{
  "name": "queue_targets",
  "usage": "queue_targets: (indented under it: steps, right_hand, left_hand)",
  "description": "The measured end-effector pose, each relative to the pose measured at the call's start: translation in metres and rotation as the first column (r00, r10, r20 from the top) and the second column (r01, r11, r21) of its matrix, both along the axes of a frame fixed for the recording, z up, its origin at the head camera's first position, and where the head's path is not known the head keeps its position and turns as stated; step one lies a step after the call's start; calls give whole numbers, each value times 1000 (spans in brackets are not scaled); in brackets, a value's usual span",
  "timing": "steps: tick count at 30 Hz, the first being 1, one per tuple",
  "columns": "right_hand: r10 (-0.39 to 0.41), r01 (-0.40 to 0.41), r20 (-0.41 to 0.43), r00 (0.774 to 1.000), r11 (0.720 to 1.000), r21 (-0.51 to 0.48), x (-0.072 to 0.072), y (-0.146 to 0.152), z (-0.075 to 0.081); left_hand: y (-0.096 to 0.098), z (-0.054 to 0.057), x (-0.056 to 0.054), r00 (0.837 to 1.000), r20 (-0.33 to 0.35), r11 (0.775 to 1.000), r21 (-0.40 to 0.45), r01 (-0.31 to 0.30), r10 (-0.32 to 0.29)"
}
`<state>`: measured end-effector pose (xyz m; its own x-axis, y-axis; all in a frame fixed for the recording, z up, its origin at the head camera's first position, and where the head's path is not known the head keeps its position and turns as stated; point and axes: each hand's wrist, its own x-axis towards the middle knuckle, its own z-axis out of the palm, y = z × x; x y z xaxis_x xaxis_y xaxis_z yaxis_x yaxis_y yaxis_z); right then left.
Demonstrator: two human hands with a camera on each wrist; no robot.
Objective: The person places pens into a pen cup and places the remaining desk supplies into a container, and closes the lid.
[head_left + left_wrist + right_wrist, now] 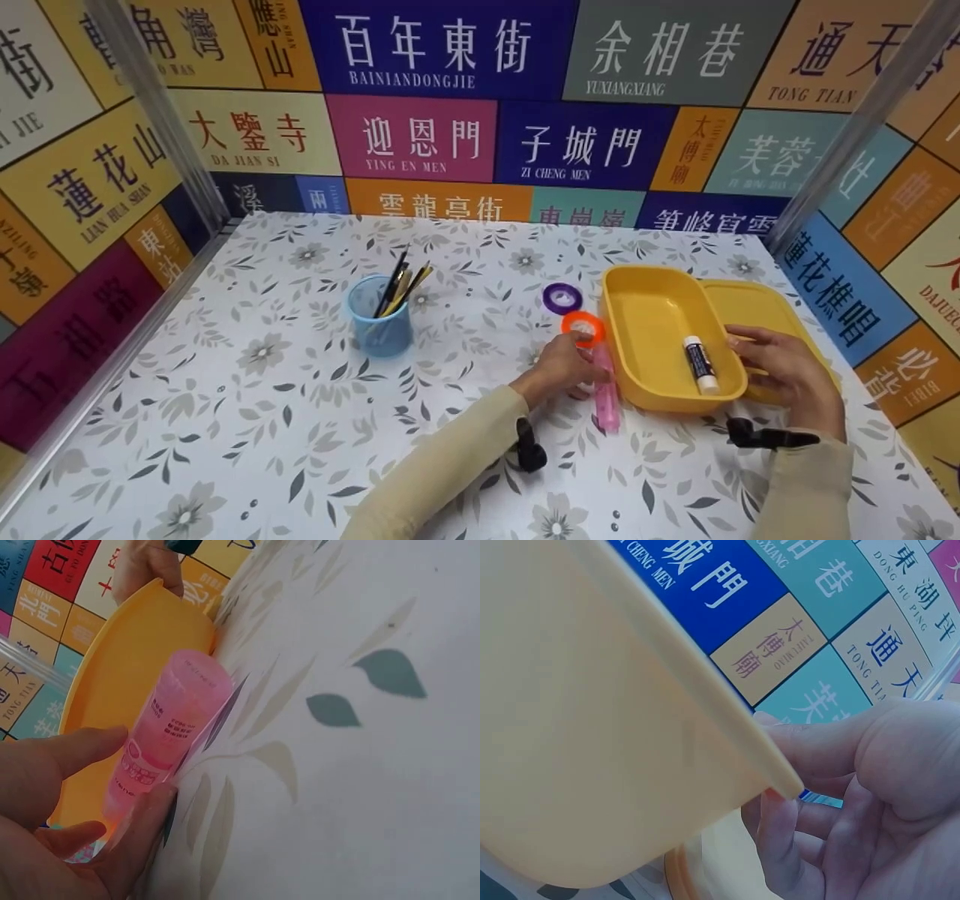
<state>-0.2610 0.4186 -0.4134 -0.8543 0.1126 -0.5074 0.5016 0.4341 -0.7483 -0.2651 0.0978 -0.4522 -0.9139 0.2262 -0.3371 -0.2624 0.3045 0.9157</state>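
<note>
In the head view my left hand point(566, 366) is at a pink translucent tube point(606, 401) with printed writing, beside the yellow box. Up close in the left wrist view, thumb and fingers lie on either side of the tube point(169, 724). My right hand point(784, 364) holds the rim of the yellow plastic box point(649, 315) at its right side. Its thumb is over the edge and fingertips are under the lip point(776, 780). Inside the box lies a glue stick point(700, 365) with a white cap and dark label.
An orange tape roll point(583, 328) lies by my left fingers, with a purple tape roll point(562, 298) behind it. The yellow lid point(757, 304) lies partly behind the box. Farther left stands a light-blue pen cup point(381, 334) with several pencils. Sign-printed panels enclose the flowered tabletop point(262, 420).
</note>
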Motion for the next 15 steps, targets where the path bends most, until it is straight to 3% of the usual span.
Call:
queue_targets:
  steps: [8, 15]
  right_hand:
    - [17, -17, -16, 1000, 999, 30, 0, 1, 2]
    - [-7, 7, 10, 1000, 1000, 26, 0, -1, 0]
  left_hand:
    - [1, -1, -4, 997, -36, 994, -88, 58, -62]
    - [5, 2, 0, 995, -49, 990, -118, 81, -87]
